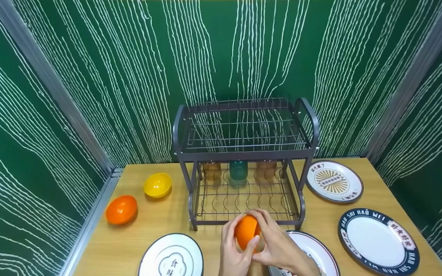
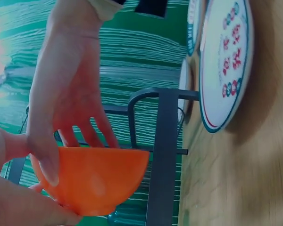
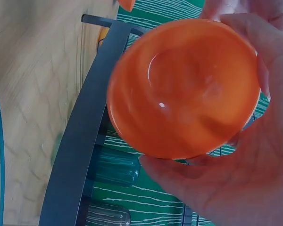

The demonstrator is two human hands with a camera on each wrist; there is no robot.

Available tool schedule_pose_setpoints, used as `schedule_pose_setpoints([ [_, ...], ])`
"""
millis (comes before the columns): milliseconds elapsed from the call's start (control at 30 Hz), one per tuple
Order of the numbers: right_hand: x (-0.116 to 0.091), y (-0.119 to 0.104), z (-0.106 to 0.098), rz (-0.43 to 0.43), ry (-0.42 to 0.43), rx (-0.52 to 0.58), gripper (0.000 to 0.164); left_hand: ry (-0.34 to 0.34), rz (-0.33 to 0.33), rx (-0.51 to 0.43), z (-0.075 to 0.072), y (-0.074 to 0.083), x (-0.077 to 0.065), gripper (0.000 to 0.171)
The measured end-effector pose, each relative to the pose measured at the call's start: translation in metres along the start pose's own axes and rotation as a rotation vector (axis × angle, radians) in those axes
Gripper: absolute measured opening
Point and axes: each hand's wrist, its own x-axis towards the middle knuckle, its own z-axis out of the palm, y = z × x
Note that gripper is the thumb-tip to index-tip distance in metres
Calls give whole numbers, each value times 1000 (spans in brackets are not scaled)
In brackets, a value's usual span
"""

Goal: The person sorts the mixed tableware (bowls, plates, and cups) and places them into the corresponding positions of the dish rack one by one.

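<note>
Both hands hold an orange bowl above the table, just in front of the dish rack's lower shelf. My left hand grips it from the left and my right hand from the right, thumbs on the near side. In the right wrist view the glossy hollow of the bowl faces the camera, with right-hand fingers curved about its rim. Tipped on its side in the head view, the bowl partly hides behind the thumbs. A white plate with a dark red rim line lies beneath the right forearm.
A dark two-tier dish rack has amber and teal glasses on its lower shelf. At left are a yellow bowl and another orange bowl. Plates lie at front left and right, with one plate beside the rack.
</note>
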Motion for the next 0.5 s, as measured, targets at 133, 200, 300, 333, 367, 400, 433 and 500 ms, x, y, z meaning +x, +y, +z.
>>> schedule_pose_setpoints([
  [133, 1, 5, -5, -4, -18, -10, 93, -7, 39, 81, 5, -2, 0, 53],
  [200, 1, 9, -7, -14, -23, -9, 93, -24, 28, 78, 6, -1, 0, 53],
  [300, 3, 14, -9, -67, -9, 18, 93, -52, -33, 95, 5, 1, 1, 52],
  [333, 3, 16, -10, -90, -1, 27, 93, -58, -48, 96, 5, 2, 2, 51],
  [367, 3, 18, -10, -110, 9, 33, 92, -64, -57, 93, 4, 4, 2, 51],
  [400, 3, 20, -10, -133, 22, 45, 92, -66, -61, 91, 3, 7, 3, 50],
  [433, 3, 22, -11, -141, 29, 46, 93, -62, -52, 82, 2, 11, 4, 49],
  [500, 4, 25, -12, -161, 44, 47, 93, -63, -33, 51, 0, 18, 6, 47],
])
